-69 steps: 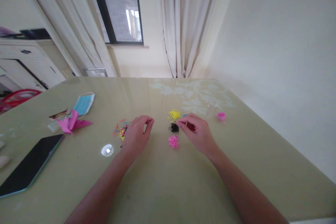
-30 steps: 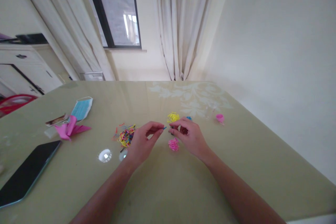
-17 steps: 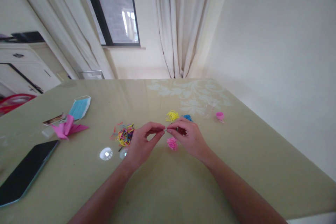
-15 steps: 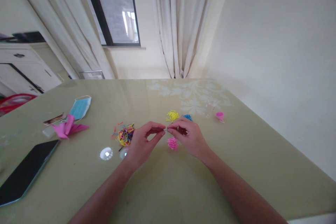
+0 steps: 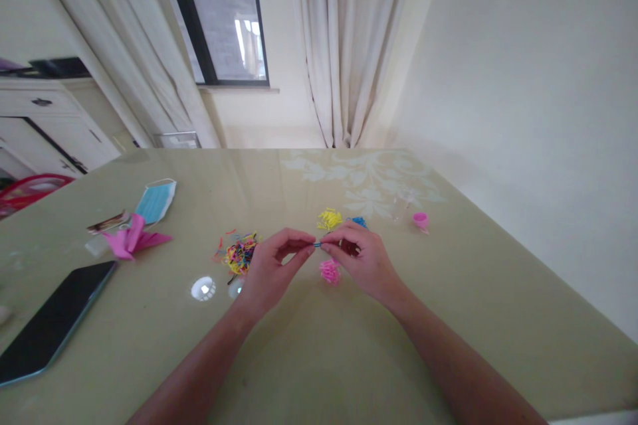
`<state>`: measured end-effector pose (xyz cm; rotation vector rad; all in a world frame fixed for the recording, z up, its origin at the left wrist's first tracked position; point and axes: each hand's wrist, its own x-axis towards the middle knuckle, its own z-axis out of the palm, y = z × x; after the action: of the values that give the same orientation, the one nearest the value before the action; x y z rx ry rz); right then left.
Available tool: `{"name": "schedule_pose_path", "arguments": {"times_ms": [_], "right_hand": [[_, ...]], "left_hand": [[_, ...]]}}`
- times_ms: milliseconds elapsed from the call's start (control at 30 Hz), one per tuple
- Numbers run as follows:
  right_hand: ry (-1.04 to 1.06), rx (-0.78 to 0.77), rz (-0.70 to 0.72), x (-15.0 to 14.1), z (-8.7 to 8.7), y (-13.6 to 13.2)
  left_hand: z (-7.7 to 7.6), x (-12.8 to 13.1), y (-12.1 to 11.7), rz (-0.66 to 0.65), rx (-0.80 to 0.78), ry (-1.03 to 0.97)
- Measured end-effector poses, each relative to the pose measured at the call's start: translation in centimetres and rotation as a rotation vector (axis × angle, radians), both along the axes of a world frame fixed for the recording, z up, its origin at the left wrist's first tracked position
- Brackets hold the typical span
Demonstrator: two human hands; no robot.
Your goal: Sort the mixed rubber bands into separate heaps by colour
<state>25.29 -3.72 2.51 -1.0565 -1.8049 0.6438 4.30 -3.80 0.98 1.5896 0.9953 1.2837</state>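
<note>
My left hand [image 5: 276, 265] and my right hand [image 5: 359, 257] meet over the middle of the table, fingertips pinched. Stretched between them is a tiny blue rubber band [image 5: 318, 245], its ends hidden by the fingers. Beside my left hand lies a mixed pile of coloured rubber bands [image 5: 240, 254], partly covered by that hand. Sorted heaps lie around my right hand: yellow bands [image 5: 329, 218] and blue bands [image 5: 357, 221] behind it, pink bands [image 5: 329, 271] just in front of its fingers.
On the left are a dark tablet-like device [image 5: 57, 319], a pink folded-paper shape [image 5: 133, 239] and a blue face mask [image 5: 156, 202]. A small pink cup [image 5: 421, 220] stands at the right, near a clear container [image 5: 400, 206]. A wall [image 5: 548, 113] borders the table's right side.
The blue band between my fingertips shows more clearly now. Both hands keep almost the same place and pinch; the whole view has shifted slightly.
</note>
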Motion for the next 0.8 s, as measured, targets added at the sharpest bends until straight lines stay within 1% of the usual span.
{"name": "schedule_pose_path", "arguments": {"times_ms": [200, 433, 800], "right_hand": [[0.003, 0.000, -0.014, 0.04, 0.15, -0.17], [0.021, -0.013, 0.001, 0.12, 0.41, -0.34], [0.029, -0.034, 0.011, 0.07, 0.77, -0.61]], "left_hand": [[0.10, 0.08, 0.01, 0.004, -0.031, -0.045], [0.33, 0.24, -0.07, 0.008, -0.048, -0.081], [0.63, 0.05, -0.19, 0.001, -0.018, -0.051]]}}
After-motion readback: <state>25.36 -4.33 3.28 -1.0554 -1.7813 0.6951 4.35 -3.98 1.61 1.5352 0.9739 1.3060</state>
